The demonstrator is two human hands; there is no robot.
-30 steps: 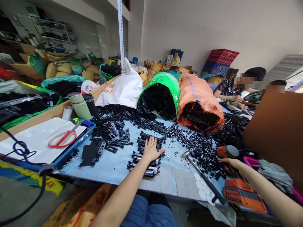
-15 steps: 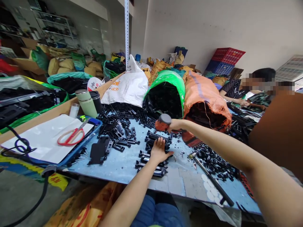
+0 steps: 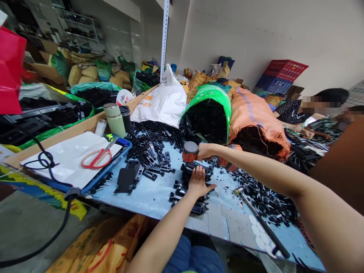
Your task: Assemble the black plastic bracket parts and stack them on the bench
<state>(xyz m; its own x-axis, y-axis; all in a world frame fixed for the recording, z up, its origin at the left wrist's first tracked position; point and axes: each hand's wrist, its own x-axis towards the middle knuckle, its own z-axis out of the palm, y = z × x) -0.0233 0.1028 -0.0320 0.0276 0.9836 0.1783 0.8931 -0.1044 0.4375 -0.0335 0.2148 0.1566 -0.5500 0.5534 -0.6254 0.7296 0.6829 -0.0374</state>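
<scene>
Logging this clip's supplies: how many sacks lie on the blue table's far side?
3: a white sack at left, a green sack in the middle, an orange sack at right. Others there may be hidden.

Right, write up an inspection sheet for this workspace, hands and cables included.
Surface: blue table, strewn with black parts.
Job's things: row of parts; power tool at its far end, contact unclear.
Clutter: scissors on white sheet; hammer beside loose screws.
Hands: left hand spread on the row; right hand grips the power tool.
Cables: black cable hanging at left.
Surroundings: white, green and orange sacks; co-worker at right.
</scene>
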